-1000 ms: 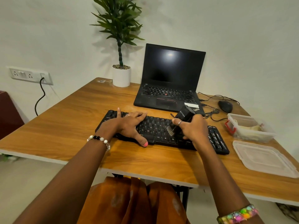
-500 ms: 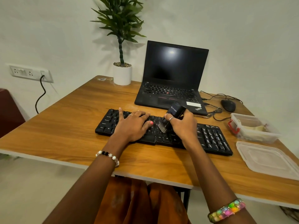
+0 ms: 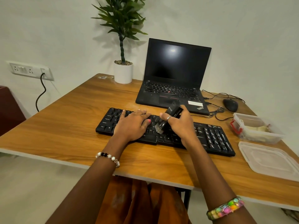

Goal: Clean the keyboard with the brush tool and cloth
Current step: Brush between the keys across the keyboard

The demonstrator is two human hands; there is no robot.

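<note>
**Brush on the keys**

Wooden tabletop point(image 3: 68, 126) stands against a pale wall, with a black keyboard point(image 3: 215, 138) lying near its front edge. Left hand point(image 3: 134, 125) lies flat on the left keys, fingers spread. Right hand point(image 3: 181, 125) is closed around a black brush point(image 3: 168, 117), tilted, its bristles touching the middle keys. Behind sit a laptop point(image 3: 176, 75) and a plant point(image 3: 123, 46); a tub point(image 3: 257, 128) and lid point(image 3: 268, 159) lie by the right edge.

White wall point(image 3: 242, 29), socket strip point(image 3: 30, 71) left; wooden desk point(image 3: 72, 126); pale floor point(image 3: 32, 183).
</note>
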